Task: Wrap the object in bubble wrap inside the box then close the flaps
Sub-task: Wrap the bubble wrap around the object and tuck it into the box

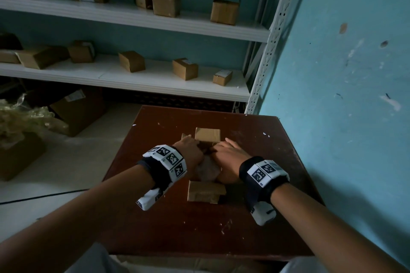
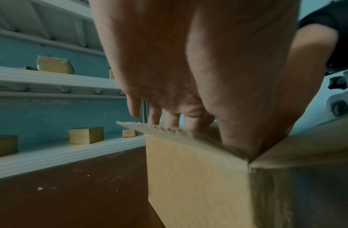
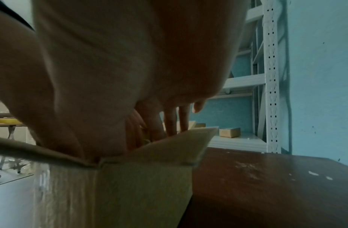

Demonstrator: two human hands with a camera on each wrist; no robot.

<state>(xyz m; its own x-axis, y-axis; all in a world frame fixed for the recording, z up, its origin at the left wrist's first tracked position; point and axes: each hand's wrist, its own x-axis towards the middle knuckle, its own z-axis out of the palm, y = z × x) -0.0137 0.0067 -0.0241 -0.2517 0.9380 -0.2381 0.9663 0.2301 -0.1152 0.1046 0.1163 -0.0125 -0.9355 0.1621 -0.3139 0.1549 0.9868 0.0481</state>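
A small open cardboard box (image 1: pixel 206 191) stands mid-table, its far flap (image 1: pixel 207 135) and near flap (image 1: pixel 205 190) folded outward. Pale bubble wrap (image 1: pixel 207 169) shows inside it between my hands; the object is hidden. My left hand (image 1: pixel 190 150) reaches in from the left and my right hand (image 1: pixel 226 155) from the right, almost touching over the opening. In the left wrist view the fingers (image 2: pixel 171 121) run straight down behind a side flap of the box (image 2: pixel 198 177). In the right wrist view the fingers (image 3: pixel 170 121) likewise dip into the box (image 3: pixel 120 192). The fingertips are hidden.
The dark brown table (image 1: pixel 199 228) stands against a blue wall (image 1: pixel 343 73) on the right. White shelves (image 1: pixel 133 77) behind it carry several small cardboard boxes. On the floor to the left lie larger boxes (image 1: pixel 77 111) and a heap of crumpled plastic (image 1: pixel 20 117).
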